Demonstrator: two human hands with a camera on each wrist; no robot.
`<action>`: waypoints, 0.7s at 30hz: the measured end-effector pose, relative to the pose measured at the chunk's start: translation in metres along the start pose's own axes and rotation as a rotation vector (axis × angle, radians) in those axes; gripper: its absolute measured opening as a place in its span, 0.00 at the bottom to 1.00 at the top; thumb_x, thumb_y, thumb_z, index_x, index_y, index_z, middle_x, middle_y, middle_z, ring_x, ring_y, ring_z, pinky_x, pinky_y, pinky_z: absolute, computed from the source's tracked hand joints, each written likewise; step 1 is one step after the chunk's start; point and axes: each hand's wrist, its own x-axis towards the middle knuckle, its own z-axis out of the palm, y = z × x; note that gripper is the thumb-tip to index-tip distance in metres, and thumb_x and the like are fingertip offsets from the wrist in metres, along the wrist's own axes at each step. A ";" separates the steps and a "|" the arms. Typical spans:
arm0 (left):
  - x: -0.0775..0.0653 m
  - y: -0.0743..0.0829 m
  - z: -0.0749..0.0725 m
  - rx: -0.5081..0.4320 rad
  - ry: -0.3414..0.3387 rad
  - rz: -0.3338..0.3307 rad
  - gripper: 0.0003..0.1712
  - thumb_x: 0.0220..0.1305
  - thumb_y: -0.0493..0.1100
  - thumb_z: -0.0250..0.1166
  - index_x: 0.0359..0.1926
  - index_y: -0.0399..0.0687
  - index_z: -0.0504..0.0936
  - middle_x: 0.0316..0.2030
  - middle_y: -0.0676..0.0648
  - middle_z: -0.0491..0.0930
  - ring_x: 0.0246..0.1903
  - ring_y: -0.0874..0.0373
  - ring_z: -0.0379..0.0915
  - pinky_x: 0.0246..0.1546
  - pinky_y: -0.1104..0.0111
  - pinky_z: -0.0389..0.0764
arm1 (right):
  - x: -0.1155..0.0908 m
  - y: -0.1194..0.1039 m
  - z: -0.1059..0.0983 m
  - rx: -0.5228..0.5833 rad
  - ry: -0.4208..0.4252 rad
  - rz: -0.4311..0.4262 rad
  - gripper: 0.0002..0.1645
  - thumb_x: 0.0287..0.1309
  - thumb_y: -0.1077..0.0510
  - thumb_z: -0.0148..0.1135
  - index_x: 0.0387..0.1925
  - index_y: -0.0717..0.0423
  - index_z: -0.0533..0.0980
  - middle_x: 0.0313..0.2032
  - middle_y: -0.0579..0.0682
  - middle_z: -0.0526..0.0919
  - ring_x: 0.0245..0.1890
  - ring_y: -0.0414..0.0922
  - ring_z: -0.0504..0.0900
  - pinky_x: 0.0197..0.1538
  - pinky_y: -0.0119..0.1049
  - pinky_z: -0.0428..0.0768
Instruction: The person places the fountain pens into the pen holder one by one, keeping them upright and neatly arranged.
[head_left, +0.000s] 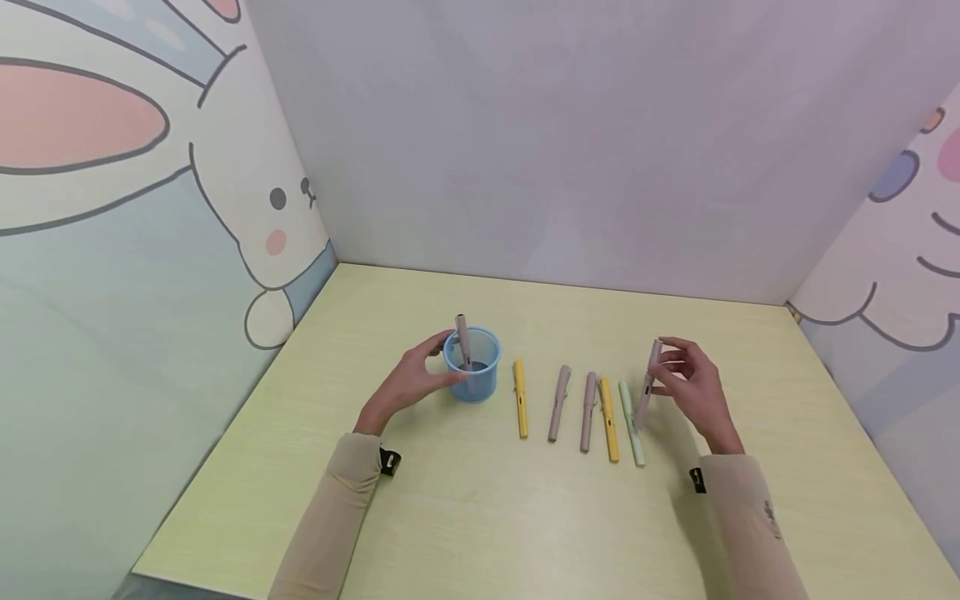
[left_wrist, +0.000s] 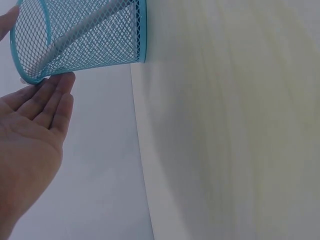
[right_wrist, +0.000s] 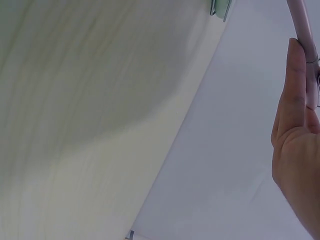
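My left hand [head_left: 408,383] holds a blue mesh pen cup [head_left: 480,389] between the thumb on its near side and fingers on its far side. The cup stands upright on the table, and one lilac pen [head_left: 465,342] leans inside it. In the left wrist view the fingers [left_wrist: 47,102] lie against the mesh near the rim. My right hand [head_left: 696,396] pinches another lilac pen [head_left: 649,379], held steeply tilted at the right end of the pen row. In the right wrist view this pen [right_wrist: 301,22] is partly cut off by the frame edge.
Between the hands lie a yellow pen [head_left: 521,400], two lilac pens [head_left: 558,404] [head_left: 588,412], a second yellow pen [head_left: 609,421] and a light green pen [head_left: 632,425]. The pale wooden table [head_left: 480,517] meets a plain back wall [head_left: 525,167] and cartoon-printed side walls.
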 end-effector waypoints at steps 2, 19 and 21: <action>0.000 0.000 0.000 0.001 -0.001 -0.001 0.49 0.64 0.57 0.74 0.79 0.50 0.63 0.72 0.43 0.69 0.69 0.38 0.63 0.64 0.38 0.66 | 0.000 -0.001 0.002 0.004 0.011 -0.017 0.29 0.70 0.69 0.60 0.69 0.70 0.65 0.46 0.53 0.75 0.41 0.35 0.80 0.35 0.37 0.87; -0.002 0.002 0.000 0.003 -0.003 -0.004 0.50 0.64 0.57 0.74 0.79 0.48 0.62 0.72 0.43 0.68 0.69 0.38 0.63 0.64 0.37 0.66 | 0.010 -0.009 0.022 0.108 0.053 -0.147 0.30 0.65 0.76 0.62 0.66 0.73 0.67 0.45 0.53 0.77 0.41 0.38 0.80 0.32 0.36 0.86; -0.002 0.002 0.000 0.002 -0.004 -0.005 0.50 0.64 0.58 0.74 0.79 0.48 0.62 0.72 0.43 0.68 0.69 0.37 0.63 0.64 0.37 0.66 | 0.012 -0.010 0.024 0.106 0.057 -0.160 0.30 0.64 0.77 0.62 0.66 0.73 0.67 0.45 0.53 0.77 0.41 0.38 0.80 0.31 0.36 0.86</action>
